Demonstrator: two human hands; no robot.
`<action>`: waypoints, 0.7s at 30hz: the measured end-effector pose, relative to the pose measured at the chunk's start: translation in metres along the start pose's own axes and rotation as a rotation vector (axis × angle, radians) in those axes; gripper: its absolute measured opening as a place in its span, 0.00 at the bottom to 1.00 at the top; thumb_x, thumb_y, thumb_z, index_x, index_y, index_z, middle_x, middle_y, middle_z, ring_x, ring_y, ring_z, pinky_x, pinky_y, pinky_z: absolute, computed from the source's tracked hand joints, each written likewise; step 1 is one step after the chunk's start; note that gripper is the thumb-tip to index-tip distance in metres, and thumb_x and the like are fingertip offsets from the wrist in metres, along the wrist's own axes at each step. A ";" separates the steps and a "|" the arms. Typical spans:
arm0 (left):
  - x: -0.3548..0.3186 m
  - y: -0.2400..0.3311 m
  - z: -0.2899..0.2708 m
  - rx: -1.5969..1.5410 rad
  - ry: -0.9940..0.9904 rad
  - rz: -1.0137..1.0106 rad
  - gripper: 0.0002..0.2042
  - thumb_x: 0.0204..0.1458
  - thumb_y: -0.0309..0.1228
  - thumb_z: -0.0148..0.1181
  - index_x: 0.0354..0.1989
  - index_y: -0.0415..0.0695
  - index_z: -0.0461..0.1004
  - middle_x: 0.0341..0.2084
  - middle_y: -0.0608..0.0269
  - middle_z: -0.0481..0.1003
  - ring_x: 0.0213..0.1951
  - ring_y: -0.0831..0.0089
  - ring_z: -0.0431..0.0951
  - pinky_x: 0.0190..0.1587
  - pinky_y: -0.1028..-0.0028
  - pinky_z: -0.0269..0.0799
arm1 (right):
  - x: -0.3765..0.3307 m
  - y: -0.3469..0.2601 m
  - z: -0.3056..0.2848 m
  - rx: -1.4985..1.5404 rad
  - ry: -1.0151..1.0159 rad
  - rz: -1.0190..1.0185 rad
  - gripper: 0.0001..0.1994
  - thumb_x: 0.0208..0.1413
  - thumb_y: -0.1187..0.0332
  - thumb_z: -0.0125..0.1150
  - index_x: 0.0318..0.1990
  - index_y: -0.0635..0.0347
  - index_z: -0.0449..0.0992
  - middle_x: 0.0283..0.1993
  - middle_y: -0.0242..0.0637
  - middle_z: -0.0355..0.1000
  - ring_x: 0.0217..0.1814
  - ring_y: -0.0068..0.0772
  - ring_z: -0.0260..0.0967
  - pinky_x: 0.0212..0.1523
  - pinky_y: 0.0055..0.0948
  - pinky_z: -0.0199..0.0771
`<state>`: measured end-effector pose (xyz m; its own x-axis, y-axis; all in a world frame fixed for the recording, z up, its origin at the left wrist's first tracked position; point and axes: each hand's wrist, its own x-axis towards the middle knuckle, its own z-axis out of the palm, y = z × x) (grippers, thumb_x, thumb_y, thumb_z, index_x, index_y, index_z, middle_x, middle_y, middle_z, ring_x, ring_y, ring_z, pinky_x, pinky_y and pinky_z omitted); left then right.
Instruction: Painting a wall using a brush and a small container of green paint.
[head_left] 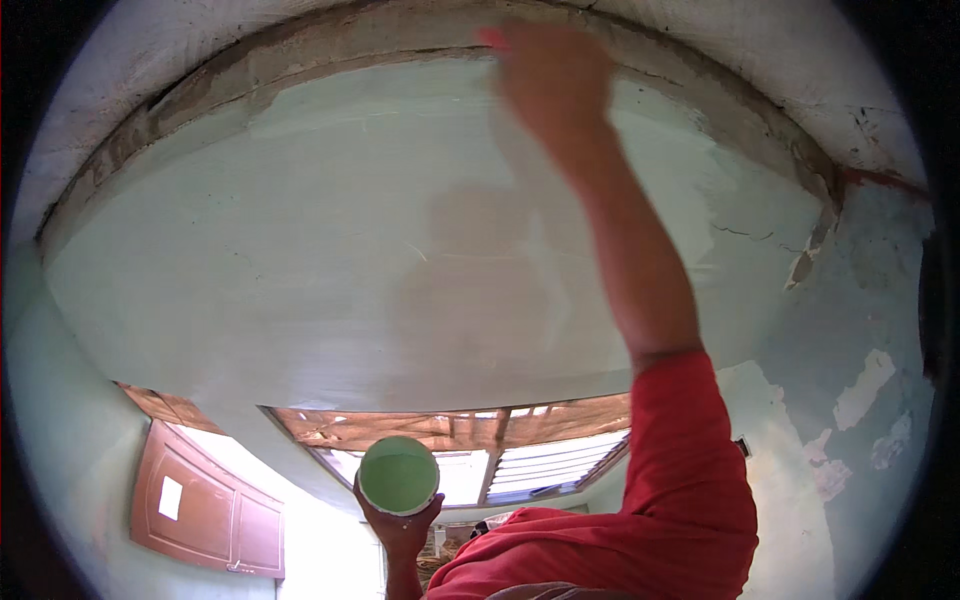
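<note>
My left hand [403, 528] grips a round tub of light green paint [398, 476] from below and the sides, its open mouth facing me. High above, my right hand [558, 78] is raised to the top of the pale green wall [330, 230], close to the bare, rough band under the ceiling. Its fingers are closed around a small pink-red thing [492, 38]. Motion blur hides what kind of thing it is. The arm in a red sleeve [680, 430] stretches up across the wall.
A louvred window [560, 465] with a wooden frame sits low on the wall. To the left hangs an open brown door [205, 500] with a white paper on it. Peeling, cracked paint marks the right-hand wall [850, 390]. The ceiling [720, 60] curves overhead.
</note>
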<state>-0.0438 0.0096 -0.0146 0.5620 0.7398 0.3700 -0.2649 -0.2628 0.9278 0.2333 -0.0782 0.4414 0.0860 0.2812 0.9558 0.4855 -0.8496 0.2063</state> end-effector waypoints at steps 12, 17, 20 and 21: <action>-0.009 0.002 -0.006 -0.057 0.052 -0.067 0.56 0.26 0.30 0.83 0.68 0.39 0.50 0.55 0.52 0.66 0.56 0.60 0.70 0.58 0.62 0.70 | 0.038 -0.109 0.017 0.679 0.032 -0.023 0.08 0.46 0.62 0.63 0.30 0.55 0.81 0.28 0.45 0.78 0.34 0.53 0.77 0.38 0.52 0.76; -0.008 0.003 -0.023 -0.033 0.120 -0.017 0.56 0.28 0.27 0.82 0.68 0.39 0.50 0.54 0.52 0.66 0.55 0.61 0.70 0.57 0.62 0.70 | -0.005 0.101 0.027 0.333 0.176 0.172 0.17 0.50 0.53 0.71 0.29 0.59 0.83 0.23 0.40 0.78 0.23 0.37 0.74 0.31 0.37 0.73; -0.002 0.005 -0.026 -0.009 0.122 0.011 0.51 0.27 0.23 0.80 0.64 0.43 0.55 0.52 0.57 0.67 0.52 0.64 0.71 0.54 0.63 0.73 | -0.043 0.254 -0.003 -0.171 0.202 0.228 0.17 0.53 0.56 0.69 0.52 0.25 0.81 0.29 0.42 0.74 0.34 0.44 0.74 0.35 0.41 0.75; -0.001 0.004 -0.028 0.016 0.124 -0.008 0.51 0.27 0.24 0.81 0.64 0.43 0.55 0.52 0.57 0.67 0.52 0.64 0.70 0.55 0.62 0.72 | -0.049 0.282 -0.028 -0.275 0.109 0.307 0.31 0.48 0.42 0.69 0.45 0.66 0.78 0.39 0.55 0.78 0.43 0.58 0.76 0.46 0.47 0.75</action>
<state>-0.0670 0.0252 -0.0123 0.4622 0.8128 0.3545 -0.2476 -0.2656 0.9317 0.3415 -0.3435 0.4587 0.0903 -0.0398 0.9951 0.2006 -0.9780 -0.0573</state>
